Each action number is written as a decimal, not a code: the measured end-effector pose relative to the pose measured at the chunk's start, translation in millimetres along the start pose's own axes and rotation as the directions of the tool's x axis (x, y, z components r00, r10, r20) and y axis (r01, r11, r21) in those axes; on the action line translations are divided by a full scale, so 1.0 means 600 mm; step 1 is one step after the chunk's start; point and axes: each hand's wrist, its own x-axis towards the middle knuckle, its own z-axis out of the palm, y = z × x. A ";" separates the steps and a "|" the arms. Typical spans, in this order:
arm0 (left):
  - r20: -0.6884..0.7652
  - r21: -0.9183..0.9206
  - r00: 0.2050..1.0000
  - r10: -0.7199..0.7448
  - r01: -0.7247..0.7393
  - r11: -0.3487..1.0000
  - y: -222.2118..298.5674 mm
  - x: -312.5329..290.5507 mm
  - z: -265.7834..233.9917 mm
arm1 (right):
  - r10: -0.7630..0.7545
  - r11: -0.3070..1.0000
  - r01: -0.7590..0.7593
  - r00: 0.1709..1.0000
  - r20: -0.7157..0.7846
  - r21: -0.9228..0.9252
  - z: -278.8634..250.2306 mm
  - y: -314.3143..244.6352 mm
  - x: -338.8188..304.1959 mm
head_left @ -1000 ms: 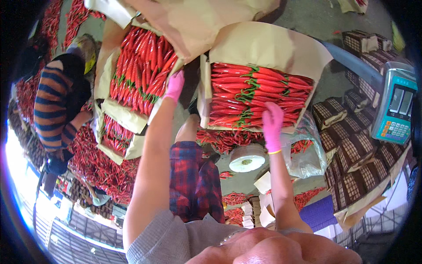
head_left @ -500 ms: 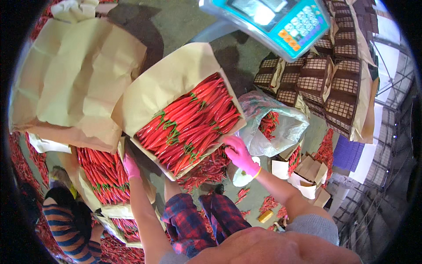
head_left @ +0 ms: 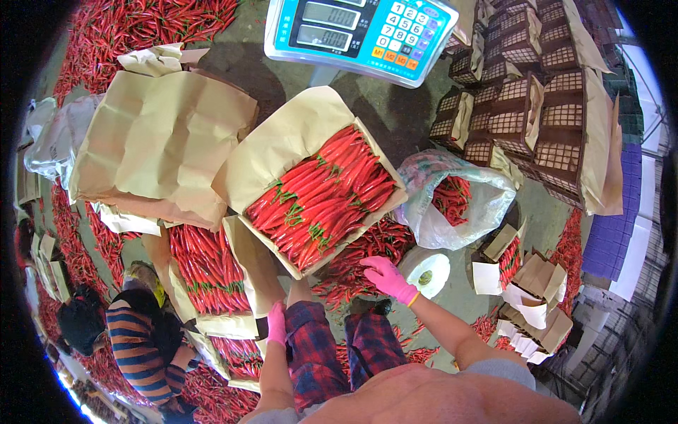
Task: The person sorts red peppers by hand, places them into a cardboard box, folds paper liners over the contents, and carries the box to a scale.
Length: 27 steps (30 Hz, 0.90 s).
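1. Two pink-gloved hands have moved: the right hand (head_left: pixel 388 278) has left the rim of the paper-lined box (head_left: pixel 282 138), its fingers loosely spread and holding nothing visible; the left hand (head_left: pixel 276 323) has drawn back toward the body.
2. The left hand is beside the near corner of another packed box (head_left: pixel 246 272); its fingers are partly hidden, so whether it grips the edge I cannot tell.
3. That seems to leave the first box unsupported by either hand, its red chillies (head_left: pixel 318 201) lying in neat rows, ahead and left of the right hand.
4. Three boxes of aligned chillies show: that one, the one ahead-left of the left hand, and a smaller box (head_left: pixel 265 346) just left of it.
5. One white roll (head_left: pixel 429 275) sits just right of the right hand; one clear plastic bag (head_left: pixel 487 226) lies ahead-right of it.
6. One digital scale (head_left: pixel 360 35) stands far ahead of both hands.
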 end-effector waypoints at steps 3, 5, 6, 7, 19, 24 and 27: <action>-0.067 0.276 0.985 0.159 -0.135 0.952 0.093 -0.097 0.042 | 0.018 0.999 -0.017 0.999 -0.043 0.027 -0.006 0.043 -0.025; -0.173 0.391 0.964 0.202 -0.121 0.912 0.100 -0.103 0.067 | -0.010 1.000 0.009 0.999 -0.048 -0.021 -0.007 0.080 -0.032; -0.143 0.394 0.945 0.293 -0.218 0.893 0.131 -0.118 0.087 | -0.006 1.000 0.004 0.999 -0.049 -0.031 -0.007 0.088 -0.034; -0.083 0.369 0.930 0.358 -0.305 0.878 0.165 -0.143 0.107 | -0.009 1.000 0.008 0.999 -0.048 -0.012 -0.006 0.097 -0.026; 0.476 -0.246 0.817 0.325 -0.231 0.941 0.220 -0.191 0.362 | -0.569 0.628 0.535 0.811 0.136 -0.565 -0.056 -0.004 0.215; 0.510 -0.295 0.795 0.330 -0.198 0.935 0.217 -0.139 0.403 | -0.590 0.259 0.708 0.655 0.473 -0.657 -0.019 -0.019 0.270; 0.447 -0.420 0.826 0.343 -0.145 0.896 0.205 -0.098 0.437 | -0.704 0.141 0.678 0.582 0.408 -0.722 0.010 0.018 0.296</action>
